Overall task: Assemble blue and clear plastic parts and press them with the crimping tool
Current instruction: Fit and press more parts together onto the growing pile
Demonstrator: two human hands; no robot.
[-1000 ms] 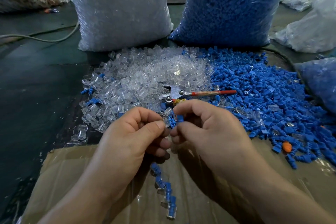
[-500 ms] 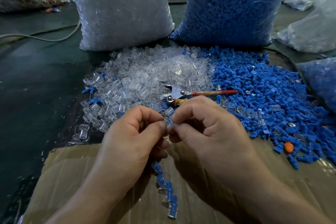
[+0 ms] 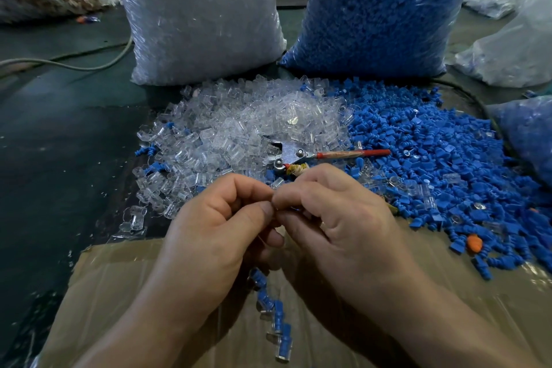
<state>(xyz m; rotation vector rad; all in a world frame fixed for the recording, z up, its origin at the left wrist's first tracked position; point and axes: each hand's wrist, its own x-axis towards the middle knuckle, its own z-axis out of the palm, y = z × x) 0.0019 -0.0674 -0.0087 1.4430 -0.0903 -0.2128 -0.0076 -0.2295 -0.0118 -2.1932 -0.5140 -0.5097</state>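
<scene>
My left hand [image 3: 218, 227] and my right hand [image 3: 334, 218] meet fingertip to fingertip above the cardboard, pinching a small part between them; the fingers hide it almost wholly. Earlier frames showed a clear piece in the left hand and a blue piece in the right. Behind the hands lies a heap of clear plastic parts [image 3: 239, 131] and, to its right, a heap of blue plastic parts [image 3: 433, 152]. The crimping tool [image 3: 322, 155] with red handles lies between the heaps, just beyond my right knuckles. A row of several assembled blue-and-clear pieces [image 3: 274, 320] lies on the cardboard below my hands.
A flattened cardboard sheet [image 3: 119, 278] covers the near floor. A big bag of clear parts [image 3: 197, 15] and one of blue parts [image 3: 382, 9] stand behind the heaps. More bags sit at right [image 3: 513, 48]. A cable [image 3: 74, 64] runs across the dark floor at left.
My hands have closed together; the blue piece seen in my right fingers a second ago is now hidden between the fingertips of both hands.
</scene>
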